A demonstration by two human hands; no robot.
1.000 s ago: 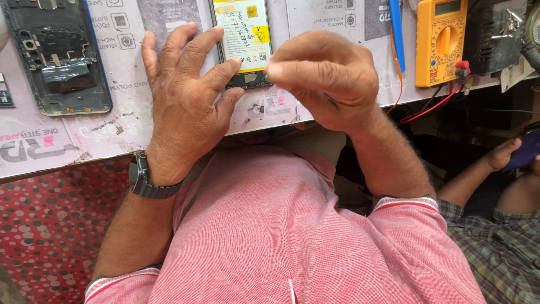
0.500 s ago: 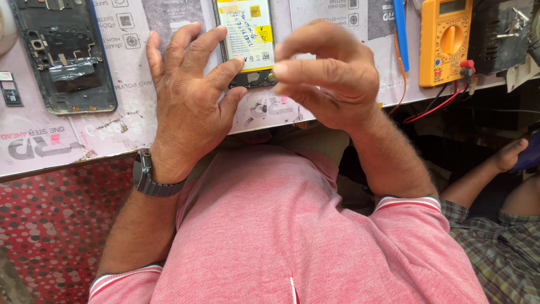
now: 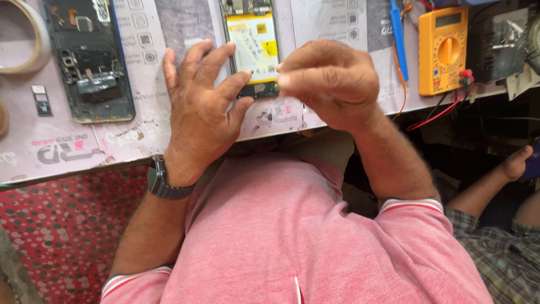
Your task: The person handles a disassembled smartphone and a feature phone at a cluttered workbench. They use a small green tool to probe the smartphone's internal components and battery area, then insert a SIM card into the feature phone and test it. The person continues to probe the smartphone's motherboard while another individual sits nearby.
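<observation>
Head view. The left hand [image 3: 201, 110] lay on the paper-covered bench [image 3: 67, 149], fingers spread, its index and middle fingertips touching the left edge of the opened phone with the yellow-labelled battery [image 3: 252, 48]. Compared with half a second earlier, this hand's pose was practically unchanged; the phone sat at the far centre of the bench, as before. The right hand [image 3: 332, 84] had remained raised above the phone's near end, thumb and forefinger pressed together in a pinch. The small change suggested fine handling work in progress at the phone rather than any repositioning.

Whatever the right hand pinched could not be made out; it was too small or covered by the fingers. The phone's lower end was partly hidden behind both hands, and its top was cut off by the frame. To the far left lay a second stripped phone frame [image 3: 90, 59]; to the far right, a blue pry tool [image 3: 398, 36] and an orange multimeter [image 3: 443, 50] with red leads. Another person's hand [image 3: 514, 163] showed at the right edge.
</observation>
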